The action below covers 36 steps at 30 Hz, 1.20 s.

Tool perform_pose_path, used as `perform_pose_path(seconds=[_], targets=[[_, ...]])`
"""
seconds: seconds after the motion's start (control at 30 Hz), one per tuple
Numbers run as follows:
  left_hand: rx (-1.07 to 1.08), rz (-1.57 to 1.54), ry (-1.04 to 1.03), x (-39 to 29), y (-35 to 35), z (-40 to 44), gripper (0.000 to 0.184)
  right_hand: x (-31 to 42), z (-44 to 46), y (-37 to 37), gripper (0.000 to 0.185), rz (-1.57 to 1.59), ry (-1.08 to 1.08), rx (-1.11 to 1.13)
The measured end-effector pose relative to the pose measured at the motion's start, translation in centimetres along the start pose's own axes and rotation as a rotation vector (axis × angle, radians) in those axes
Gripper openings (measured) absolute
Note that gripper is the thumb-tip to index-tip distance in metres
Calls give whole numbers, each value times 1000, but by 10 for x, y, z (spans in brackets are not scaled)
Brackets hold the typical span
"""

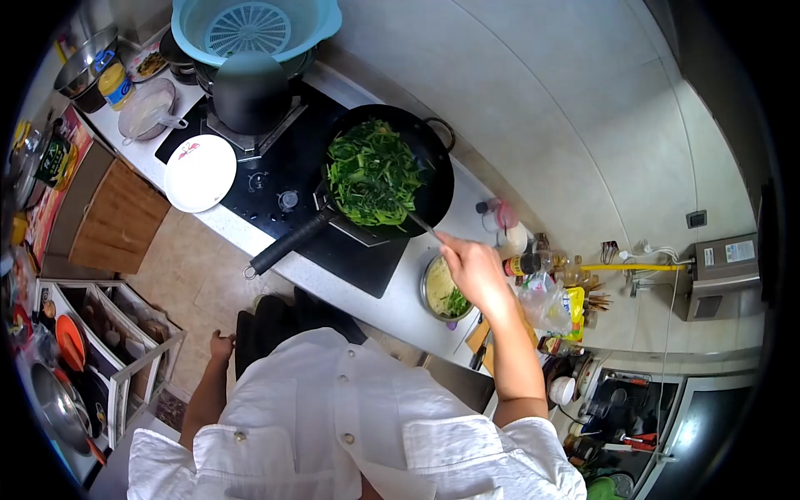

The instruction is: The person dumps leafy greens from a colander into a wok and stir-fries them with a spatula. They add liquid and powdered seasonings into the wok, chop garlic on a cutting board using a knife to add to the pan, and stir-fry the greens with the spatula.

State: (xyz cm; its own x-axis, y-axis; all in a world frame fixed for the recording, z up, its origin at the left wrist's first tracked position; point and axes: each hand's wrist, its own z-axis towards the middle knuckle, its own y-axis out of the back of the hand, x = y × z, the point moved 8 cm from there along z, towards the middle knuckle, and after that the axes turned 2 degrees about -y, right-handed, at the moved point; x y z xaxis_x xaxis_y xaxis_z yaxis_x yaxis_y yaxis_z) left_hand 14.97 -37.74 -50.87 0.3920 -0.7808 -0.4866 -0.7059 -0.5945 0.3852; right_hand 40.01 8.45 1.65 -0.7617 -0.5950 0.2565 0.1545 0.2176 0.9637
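My right hand [473, 268] is closed around the thin handle of a cooking utensil [422, 223]. Its far end is buried in the chopped leafy greens [375, 171], so I cannot make out its head. The greens lie heaped in a black wok [437, 171] on the stove, whose long dark handle [292, 242] points toward me. Just under my right hand stands a metal bowl [427, 298] with pale yellow and green chopped food. My left hand [222, 345] hangs low at my side, away from the counter, holding nothing, fingers loosely apart.
A white plate [200, 175] rests at the stove's front left edge. At the back left, a blue basin with a strainer [325, 29] sits over the other burner. Bottles [521, 265] and bags [546, 304] crowd the right counter. A drawer rack [117, 333] stands left.
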Motion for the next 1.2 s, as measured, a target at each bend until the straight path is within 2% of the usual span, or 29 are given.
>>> perform_pose_path(seconds=[0.07,0.13,0.17,0.27,0.4,0.53,0.63,0.7,0.83,0.9,0.97,1.0,1.07,1.1,1.17,1.2], targets=[[-1,2,-7,6,-2,9,73,-14,22,-25,25,38,32,-83],[1,7,-14,6,-1,11,73,-29,38,-38,26,-72,14,-232],[-12,-19,-36,1,0,10,73,-33,33,-39,26,-73,11,-235],[-32,-65,-75,-18,4,4,73,-32,6,-39,26,-361,27,-15],[-36,-66,-65,-6,8,1,73,6,-27,24,24,-406,19,103],[-9,-73,11,19,9,3,74,9,-16,5,24,-412,34,135],[2,-50,38,22,13,6,73,-26,17,0,23,-345,-96,60],[-27,-30,30,4,17,-5,72,-24,24,34,25,-325,-58,68],[-3,-27,-20,0,20,5,74,-38,68,85,19,-597,-186,233],[21,-24,-10,8,14,9,76,-59,105,84,16,-706,-159,315],[14,-38,-11,11,9,6,76,-88,148,68,14,-834,-224,493],[19,-51,-3,12,6,1,76,-101,169,57,14,-834,-221,496],[13,-85,-3,22,2,-5,74,-123,192,42,15,-628,-395,474],[7,-120,-6,27,1,-8,72,-126,191,40,15,-628,-390,473],[19,-122,12,38,4,-11,74,-82,180,42,17,-499,54,313],[10,-117,35,44,6,-13,74,-82,172,52,17,-503,60,312]])
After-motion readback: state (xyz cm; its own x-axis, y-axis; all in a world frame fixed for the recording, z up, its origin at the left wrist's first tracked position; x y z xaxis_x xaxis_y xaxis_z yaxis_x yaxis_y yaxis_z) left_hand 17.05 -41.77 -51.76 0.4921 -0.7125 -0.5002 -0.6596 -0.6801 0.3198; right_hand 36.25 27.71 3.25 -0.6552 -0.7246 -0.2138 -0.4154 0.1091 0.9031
